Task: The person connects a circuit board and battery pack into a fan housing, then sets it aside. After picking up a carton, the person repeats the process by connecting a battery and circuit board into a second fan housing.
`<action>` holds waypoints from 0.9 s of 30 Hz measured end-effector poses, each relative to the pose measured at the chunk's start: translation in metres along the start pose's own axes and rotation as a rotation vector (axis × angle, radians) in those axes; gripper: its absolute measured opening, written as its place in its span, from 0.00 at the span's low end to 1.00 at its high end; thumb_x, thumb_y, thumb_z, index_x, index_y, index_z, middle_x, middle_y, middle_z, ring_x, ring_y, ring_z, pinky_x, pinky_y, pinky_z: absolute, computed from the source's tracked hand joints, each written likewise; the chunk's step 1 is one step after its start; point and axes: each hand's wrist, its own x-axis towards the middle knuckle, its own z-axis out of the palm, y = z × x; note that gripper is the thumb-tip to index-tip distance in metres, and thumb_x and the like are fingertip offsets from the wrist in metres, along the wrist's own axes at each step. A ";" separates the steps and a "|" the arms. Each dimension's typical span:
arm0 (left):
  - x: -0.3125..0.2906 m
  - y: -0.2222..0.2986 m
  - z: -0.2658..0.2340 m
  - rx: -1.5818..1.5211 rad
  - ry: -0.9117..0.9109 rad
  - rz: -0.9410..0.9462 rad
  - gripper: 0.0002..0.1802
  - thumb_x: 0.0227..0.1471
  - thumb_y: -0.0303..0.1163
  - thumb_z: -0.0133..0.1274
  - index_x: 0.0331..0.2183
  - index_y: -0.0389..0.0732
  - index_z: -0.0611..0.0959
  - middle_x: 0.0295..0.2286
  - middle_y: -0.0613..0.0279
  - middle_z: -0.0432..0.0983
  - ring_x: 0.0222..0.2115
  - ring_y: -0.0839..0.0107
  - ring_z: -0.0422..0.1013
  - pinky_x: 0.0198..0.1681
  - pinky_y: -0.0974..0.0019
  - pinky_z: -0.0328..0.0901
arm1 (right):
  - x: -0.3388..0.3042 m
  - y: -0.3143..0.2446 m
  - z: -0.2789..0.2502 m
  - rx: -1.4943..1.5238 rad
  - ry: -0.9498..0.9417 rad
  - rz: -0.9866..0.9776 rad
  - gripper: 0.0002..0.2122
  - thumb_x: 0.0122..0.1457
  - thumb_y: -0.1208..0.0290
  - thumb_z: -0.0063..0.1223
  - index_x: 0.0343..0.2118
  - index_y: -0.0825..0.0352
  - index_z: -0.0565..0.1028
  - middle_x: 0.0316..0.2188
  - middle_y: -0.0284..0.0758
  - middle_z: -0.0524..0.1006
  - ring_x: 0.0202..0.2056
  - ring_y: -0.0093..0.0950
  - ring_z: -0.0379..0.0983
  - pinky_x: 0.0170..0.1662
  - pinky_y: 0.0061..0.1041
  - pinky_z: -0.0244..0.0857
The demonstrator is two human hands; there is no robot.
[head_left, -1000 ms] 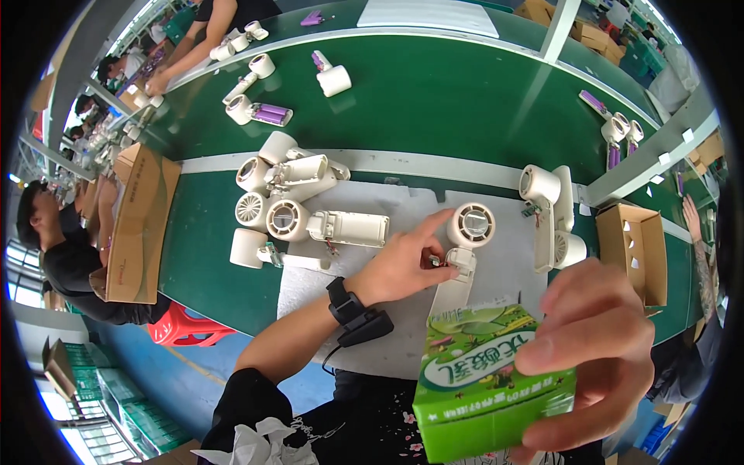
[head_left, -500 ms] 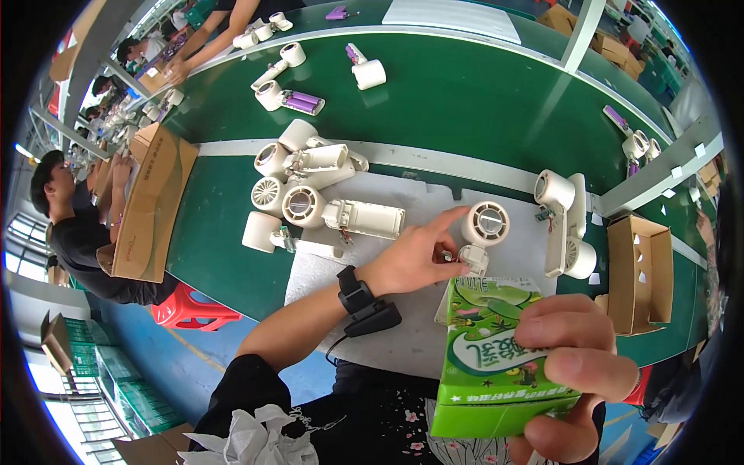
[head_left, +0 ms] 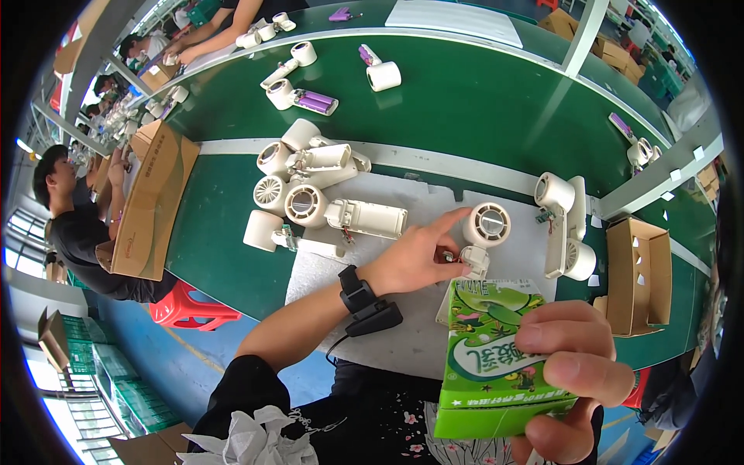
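Note:
My right hand [head_left: 577, 372] is wrapped round a green drink carton [head_left: 496, 364] and holds it up close, tilted, over my lap. My left hand [head_left: 415, 257] has its thumb and fingers closed on the neck of a white handheld fan [head_left: 489, 226], whose round head faces up; the carton hides its lower end. To the left of this hand, a cluster of white fan parts includes one with a round head and an open handle housing [head_left: 368, 218]. Another pair of white fan parts [head_left: 556, 225] stands to the right. All rest on or beside a pale foam mat [head_left: 426, 198].
Beyond a pale rail, a green belt [head_left: 465, 85] carries fan parts with purple battery cells [head_left: 316, 102]. Cardboard boxes stand at the left [head_left: 155, 205] and right [head_left: 639, 275]. A person [head_left: 70, 209] sits at the left near a red stool [head_left: 190, 306]. Crumpled white tissue [head_left: 256, 438] lies below.
The fan parts on the far belt have moved a little to the right. The drink carton has shifted slightly in my right hand's grip. My left hand stays on the fan.

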 end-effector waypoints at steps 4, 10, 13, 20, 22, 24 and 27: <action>0.000 0.001 0.000 -0.002 -0.005 0.003 0.47 0.46 0.33 0.63 0.62 0.42 0.55 0.28 0.54 0.80 0.27 0.66 0.77 0.37 0.66 0.71 | 0.015 0.014 -0.007 -0.015 -0.076 -0.241 0.14 0.52 0.58 0.53 0.41 0.56 0.72 0.43 0.44 0.69 0.33 0.38 0.72 0.31 0.41 0.70; 0.000 0.002 0.000 -0.009 -0.004 0.009 0.46 0.46 0.33 0.63 0.62 0.41 0.56 0.28 0.53 0.80 0.28 0.66 0.77 0.37 0.66 0.71 | 0.024 0.023 -0.015 0.004 -0.236 -0.445 0.20 0.47 0.70 0.52 0.43 0.73 0.67 0.43 0.51 0.69 0.35 0.44 0.72 0.31 0.45 0.72; 0.000 -0.001 0.000 -0.004 0.002 0.016 0.47 0.47 0.32 0.63 0.63 0.44 0.55 0.27 0.56 0.80 0.26 0.73 0.75 0.34 0.70 0.70 | 0.005 0.015 -0.003 -0.082 -0.088 -0.309 0.14 0.52 0.59 0.53 0.41 0.55 0.72 0.44 0.43 0.68 0.33 0.39 0.72 0.29 0.42 0.70; -0.001 0.004 -0.001 0.033 -0.008 -0.002 0.46 0.47 0.33 0.63 0.62 0.41 0.55 0.28 0.54 0.80 0.27 0.66 0.77 0.36 0.67 0.71 | 0.001 0.005 0.000 -0.152 -0.022 -0.189 0.12 0.53 0.58 0.54 0.41 0.45 0.74 0.44 0.39 0.69 0.32 0.36 0.72 0.28 0.39 0.69; -0.001 0.003 -0.002 0.038 -0.012 0.000 0.46 0.47 0.33 0.63 0.62 0.42 0.55 0.28 0.54 0.80 0.27 0.66 0.77 0.36 0.67 0.71 | 0.000 0.003 -0.002 -0.144 -0.030 -0.157 0.13 0.51 0.60 0.54 0.42 0.45 0.74 0.44 0.39 0.69 0.33 0.37 0.72 0.29 0.40 0.69; -0.001 0.001 -0.001 0.033 -0.010 0.004 0.46 0.47 0.33 0.63 0.62 0.42 0.55 0.28 0.54 0.81 0.27 0.66 0.77 0.36 0.67 0.71 | 0.012 0.007 -0.014 -0.090 -0.131 -0.202 0.15 0.50 0.63 0.53 0.42 0.53 0.71 0.44 0.43 0.68 0.33 0.39 0.72 0.30 0.41 0.70; 0.000 -0.001 0.000 0.024 -0.010 0.010 0.46 0.47 0.33 0.62 0.62 0.42 0.55 0.28 0.55 0.81 0.26 0.66 0.76 0.35 0.67 0.71 | 0.023 0.013 -0.026 0.017 -0.330 -0.287 0.20 0.47 0.69 0.52 0.44 0.69 0.67 0.44 0.51 0.68 0.35 0.44 0.72 0.31 0.45 0.72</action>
